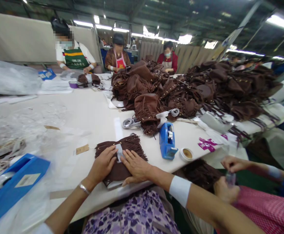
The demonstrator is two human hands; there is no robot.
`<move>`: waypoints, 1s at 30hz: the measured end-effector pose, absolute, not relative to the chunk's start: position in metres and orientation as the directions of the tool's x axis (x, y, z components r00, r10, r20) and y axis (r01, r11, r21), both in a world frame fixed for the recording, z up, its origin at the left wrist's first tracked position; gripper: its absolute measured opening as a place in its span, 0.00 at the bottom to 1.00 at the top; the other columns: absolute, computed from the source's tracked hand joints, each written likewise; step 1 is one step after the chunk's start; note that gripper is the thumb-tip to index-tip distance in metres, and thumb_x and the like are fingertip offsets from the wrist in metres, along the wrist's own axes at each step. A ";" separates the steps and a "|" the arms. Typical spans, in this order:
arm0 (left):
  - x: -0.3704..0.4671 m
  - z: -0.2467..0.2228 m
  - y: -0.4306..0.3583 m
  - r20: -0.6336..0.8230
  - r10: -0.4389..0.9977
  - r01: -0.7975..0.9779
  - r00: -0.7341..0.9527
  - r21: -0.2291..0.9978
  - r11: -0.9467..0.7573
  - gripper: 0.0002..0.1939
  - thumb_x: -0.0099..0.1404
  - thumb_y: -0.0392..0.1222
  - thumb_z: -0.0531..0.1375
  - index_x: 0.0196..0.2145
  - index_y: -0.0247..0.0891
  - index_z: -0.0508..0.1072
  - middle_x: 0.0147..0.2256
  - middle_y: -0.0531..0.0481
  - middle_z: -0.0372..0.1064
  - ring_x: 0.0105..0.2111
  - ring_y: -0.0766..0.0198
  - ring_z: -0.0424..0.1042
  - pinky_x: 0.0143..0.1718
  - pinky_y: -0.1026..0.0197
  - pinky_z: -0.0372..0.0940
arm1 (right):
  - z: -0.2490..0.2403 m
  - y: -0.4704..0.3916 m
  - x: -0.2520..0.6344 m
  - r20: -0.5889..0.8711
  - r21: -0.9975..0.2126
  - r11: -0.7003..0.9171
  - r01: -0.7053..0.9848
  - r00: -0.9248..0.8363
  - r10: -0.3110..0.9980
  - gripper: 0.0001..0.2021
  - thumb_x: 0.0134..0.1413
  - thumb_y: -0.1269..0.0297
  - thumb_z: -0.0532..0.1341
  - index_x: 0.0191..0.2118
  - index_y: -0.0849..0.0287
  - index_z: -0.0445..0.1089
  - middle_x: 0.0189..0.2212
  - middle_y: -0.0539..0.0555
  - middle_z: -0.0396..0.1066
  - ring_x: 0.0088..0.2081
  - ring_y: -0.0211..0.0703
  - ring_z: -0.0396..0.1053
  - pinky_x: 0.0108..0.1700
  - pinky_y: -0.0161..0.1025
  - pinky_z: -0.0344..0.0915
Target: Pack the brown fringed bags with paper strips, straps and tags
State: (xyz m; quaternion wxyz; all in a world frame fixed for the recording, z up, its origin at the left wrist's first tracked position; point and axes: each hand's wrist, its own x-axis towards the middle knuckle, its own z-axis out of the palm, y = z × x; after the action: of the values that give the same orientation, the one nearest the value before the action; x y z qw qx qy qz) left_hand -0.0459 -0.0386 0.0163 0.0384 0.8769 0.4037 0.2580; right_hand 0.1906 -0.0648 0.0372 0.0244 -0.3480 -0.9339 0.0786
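Observation:
A dark brown fringed bag [117, 171] lies flat on the table in front of me, close to its front edge. Across its middle runs a pale grey-white strip [119, 153]. My left hand [105, 160] rests on the bag's left side, fingers stretched out and their tips at the strip. From the right, my right hand [137, 165] lies flat on the bag with fingers spread, its fingertips beside the strip. Neither hand grasps anything. Left of the bag is a small tan tag [82, 149] on a thin string.
A blue tape dispenser [168, 141] and a round tub [186, 154] stand to the right. A larger blue dispenser [15, 185] is at left, near clear plastic bags [22, 117]. Brown bags [144, 81] are heaped beyond. A co-worker's hands [229, 182] work at lower right.

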 end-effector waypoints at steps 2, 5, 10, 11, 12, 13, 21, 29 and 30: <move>-0.047 0.019 -0.086 0.480 0.742 0.723 0.469 0.275 -0.634 0.20 0.69 0.33 0.53 0.58 0.34 0.65 0.56 0.37 0.66 0.58 0.55 0.65 0.59 0.46 0.62 | 0.036 -0.064 0.192 -0.011 -0.168 0.745 0.645 -0.757 0.653 0.50 0.56 0.36 0.54 0.69 0.76 0.43 0.69 0.77 0.36 0.70 0.66 0.32 0.68 0.57 0.37; -0.044 0.011 -0.153 0.505 0.691 0.713 0.516 0.194 -0.674 0.16 0.68 0.31 0.54 0.52 0.38 0.71 0.46 0.41 0.72 0.48 0.56 0.71 0.52 0.52 0.67 | 0.037 -0.061 0.194 -0.045 -0.159 0.765 0.624 -0.779 0.625 0.53 0.52 0.37 0.59 0.69 0.76 0.41 0.69 0.78 0.34 0.70 0.68 0.31 0.67 0.59 0.37; -0.028 -0.025 -0.192 0.434 0.652 0.732 0.621 -0.025 -0.681 0.19 0.69 0.37 0.53 0.56 0.32 0.69 0.55 0.39 0.70 0.54 0.52 0.68 0.53 0.51 0.65 | 0.043 -0.049 0.194 -0.133 -0.088 0.828 0.553 -0.831 0.540 0.58 0.40 0.47 0.69 0.68 0.77 0.41 0.68 0.82 0.35 0.68 0.76 0.36 0.65 0.61 0.44; -0.026 -0.031 -0.192 0.419 0.646 0.731 0.638 -0.065 -0.679 0.20 0.69 0.39 0.54 0.56 0.32 0.69 0.56 0.40 0.69 0.55 0.51 0.67 0.54 0.51 0.64 | 0.045 -0.046 0.194 -0.134 -0.086 0.837 0.541 -0.839 0.528 0.57 0.41 0.49 0.69 0.68 0.78 0.42 0.67 0.83 0.37 0.67 0.77 0.38 0.64 0.61 0.47; -0.025 -0.036 -0.191 0.403 0.643 0.729 0.652 -0.098 -0.678 0.20 0.69 0.40 0.54 0.57 0.32 0.69 0.57 0.41 0.69 0.56 0.51 0.67 0.54 0.50 0.64 | 0.048 -0.043 0.194 -0.131 -0.092 0.843 0.530 -0.845 0.518 0.54 0.42 0.50 0.68 0.67 0.78 0.44 0.66 0.83 0.40 0.67 0.76 0.42 0.63 0.61 0.50; -0.025 -0.040 -0.190 0.385 0.643 0.727 0.662 -0.123 -0.675 0.21 0.70 0.42 0.54 0.57 0.33 0.69 0.58 0.41 0.68 0.56 0.51 0.67 0.54 0.50 0.63 | 0.050 -0.039 0.193 -0.129 -0.106 0.847 0.522 -0.851 0.508 0.51 0.45 0.52 0.67 0.67 0.78 0.46 0.65 0.83 0.44 0.66 0.74 0.46 0.61 0.60 0.53; -0.025 -0.034 -0.194 0.305 0.639 0.700 0.706 -0.168 -0.694 0.22 0.68 0.40 0.55 0.59 0.37 0.67 0.61 0.44 0.64 0.57 0.50 0.67 0.53 0.51 0.63 | 0.056 -0.035 0.191 -0.117 -0.128 0.827 0.547 -0.836 0.536 0.46 0.50 0.50 0.63 0.66 0.78 0.49 0.61 0.81 0.55 0.63 0.69 0.54 0.57 0.56 0.60; -0.017 -0.036 -0.192 0.426 0.629 0.731 0.651 -0.125 -0.671 0.21 0.68 0.41 0.55 0.58 0.37 0.68 0.58 0.46 0.69 0.52 0.53 0.70 0.48 0.53 0.65 | 0.036 -0.056 0.186 -0.163 0.104 0.824 0.557 -0.808 0.567 0.62 0.37 0.45 0.71 0.68 0.79 0.40 0.66 0.84 0.40 0.66 0.80 0.42 0.62 0.63 0.49; -0.016 -0.040 -0.190 0.479 0.606 0.730 0.635 -0.118 -0.673 0.20 0.69 0.41 0.54 0.56 0.37 0.70 0.56 0.46 0.71 0.50 0.54 0.71 0.47 0.53 0.65 | 0.034 -0.056 0.185 -0.155 0.118 0.828 0.547 -0.814 0.560 0.61 0.38 0.45 0.70 0.68 0.79 0.41 0.65 0.84 0.42 0.66 0.80 0.44 0.62 0.63 0.51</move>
State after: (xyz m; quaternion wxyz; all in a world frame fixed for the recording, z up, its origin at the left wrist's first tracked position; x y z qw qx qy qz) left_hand -0.0159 -0.1904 -0.0401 -0.1521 0.8914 0.3746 0.2048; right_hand 0.1850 -0.0558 0.0345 -0.0920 -0.2909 -0.9517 -0.0337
